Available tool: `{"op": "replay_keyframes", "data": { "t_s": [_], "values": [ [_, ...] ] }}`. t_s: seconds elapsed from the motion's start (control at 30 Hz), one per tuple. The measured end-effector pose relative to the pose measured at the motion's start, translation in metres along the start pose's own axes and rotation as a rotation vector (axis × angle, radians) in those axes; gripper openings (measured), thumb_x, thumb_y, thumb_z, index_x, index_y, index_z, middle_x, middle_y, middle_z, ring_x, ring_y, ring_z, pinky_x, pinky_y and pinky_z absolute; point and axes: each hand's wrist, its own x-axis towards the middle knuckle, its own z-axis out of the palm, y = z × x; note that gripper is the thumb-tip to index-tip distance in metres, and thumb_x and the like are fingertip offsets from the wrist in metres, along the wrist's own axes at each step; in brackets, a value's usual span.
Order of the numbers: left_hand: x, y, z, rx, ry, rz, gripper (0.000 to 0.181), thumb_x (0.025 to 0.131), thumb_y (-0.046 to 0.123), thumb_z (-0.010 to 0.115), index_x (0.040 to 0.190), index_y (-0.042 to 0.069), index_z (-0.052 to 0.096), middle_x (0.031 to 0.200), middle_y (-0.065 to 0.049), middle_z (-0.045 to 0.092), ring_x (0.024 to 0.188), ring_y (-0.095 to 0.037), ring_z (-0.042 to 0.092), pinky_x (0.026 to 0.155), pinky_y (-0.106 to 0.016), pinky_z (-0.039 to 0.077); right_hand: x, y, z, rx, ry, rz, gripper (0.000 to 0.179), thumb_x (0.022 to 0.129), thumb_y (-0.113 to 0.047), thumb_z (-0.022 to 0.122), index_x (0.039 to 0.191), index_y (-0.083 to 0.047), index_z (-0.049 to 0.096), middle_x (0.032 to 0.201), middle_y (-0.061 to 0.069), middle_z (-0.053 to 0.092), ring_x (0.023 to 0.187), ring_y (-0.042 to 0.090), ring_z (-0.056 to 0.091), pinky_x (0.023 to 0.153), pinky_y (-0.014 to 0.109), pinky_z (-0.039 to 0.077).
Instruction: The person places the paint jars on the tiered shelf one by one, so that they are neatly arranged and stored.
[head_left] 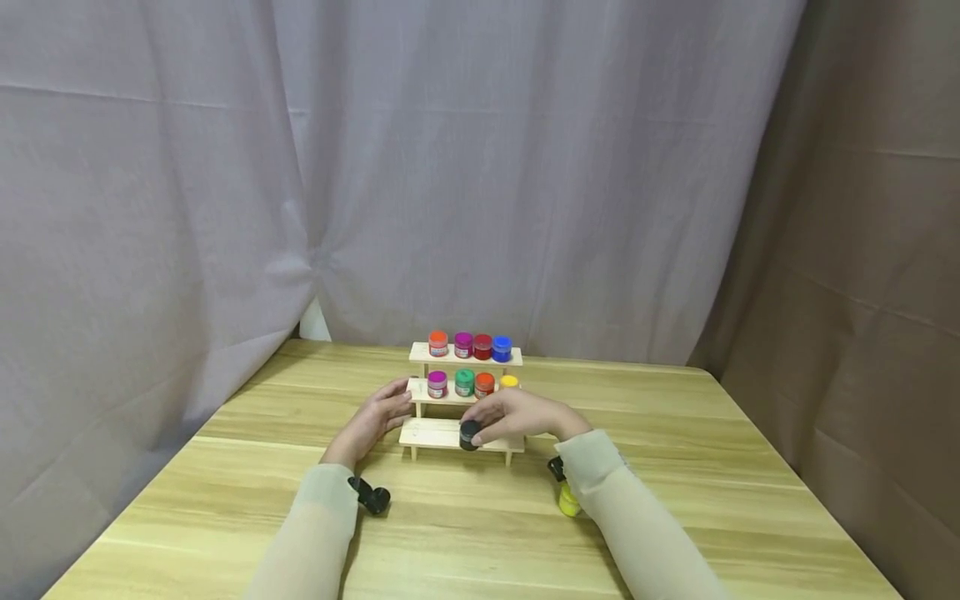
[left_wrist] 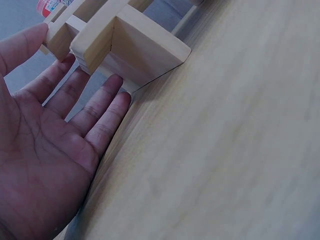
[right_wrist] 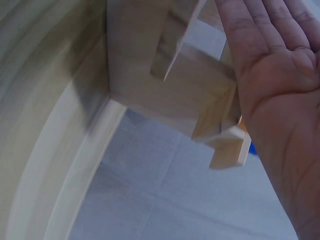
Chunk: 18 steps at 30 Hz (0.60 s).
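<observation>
A three-tier wooden rack (head_left: 427, 433) stands on the table with small paint jars on its upper two tiers. My right hand (head_left: 517, 414) pinches a black paint jar (head_left: 469, 435) between thumb and fingers, at the front edge of the lowest tier. In the right wrist view the palm (right_wrist: 285, 95) lies beside the rack's side panel (right_wrist: 145, 60), and the jar is hidden. My left hand (head_left: 378, 417) is at the rack's left side. Its fingers (left_wrist: 102, 110) reach out, nearly straight, with tips right at the wood in the left wrist view.
The top tier bears an orange jar (head_left: 438, 343), a purple one (head_left: 463, 345), a red one (head_left: 482, 347) and a blue one (head_left: 502, 348). Purple, green (head_left: 464, 382), orange-red and yellow jars line the middle tier. A bright yellow jar (head_left: 568, 502) shows beside the right sleeve. Curtains hang behind.
</observation>
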Motion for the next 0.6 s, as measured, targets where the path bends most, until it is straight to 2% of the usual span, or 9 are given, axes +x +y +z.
{"op": "replay_keyframes", "data": {
  "t_s": [0.17, 0.33, 0.6],
  "values": [
    [0.0, -0.002, 0.001, 0.002, -0.001, -0.006, 0.066, 0.103, 0.026, 0.052, 0.159, 0.004, 0.025, 0.163, -0.021, 0.022, 0.143, -0.042, 0.033, 0.118, -0.047, 0.033, 0.008, -0.004, 0.007, -0.031, 0.013, -0.015, 0.035, 0.092, -0.028, 0.076, 0.124, -0.017, 0.07, 0.112, -0.009, 0.072, 0.105, 0.008, 0.067, 0.095, 0.029, 0.054],
    [0.001, -0.002, 0.001, -0.003, 0.007, 0.007, 0.068, 0.101, 0.027, 0.054, 0.158, 0.003, 0.025, 0.161, -0.023, 0.026, 0.141, -0.042, 0.035, 0.118, -0.048, 0.034, 0.015, -0.007, 0.011, -0.062, 0.044, -0.007, 0.034, 0.093, -0.031, 0.074, 0.125, -0.022, 0.07, 0.112, -0.014, 0.071, 0.105, 0.005, 0.066, 0.095, 0.028, 0.053],
    [0.001, -0.001, 0.001, -0.008, 0.016, 0.005, 0.066, 0.101, 0.025, 0.053, 0.158, 0.004, 0.026, 0.159, -0.023, 0.031, 0.138, -0.039, 0.039, 0.117, -0.046, 0.035, 0.022, -0.01, 0.016, -0.085, 0.077, -0.002, 0.036, 0.093, -0.034, 0.073, 0.128, -0.024, 0.069, 0.117, -0.014, 0.069, 0.108, 0.005, 0.064, 0.096, 0.029, 0.052]
  ]
}}
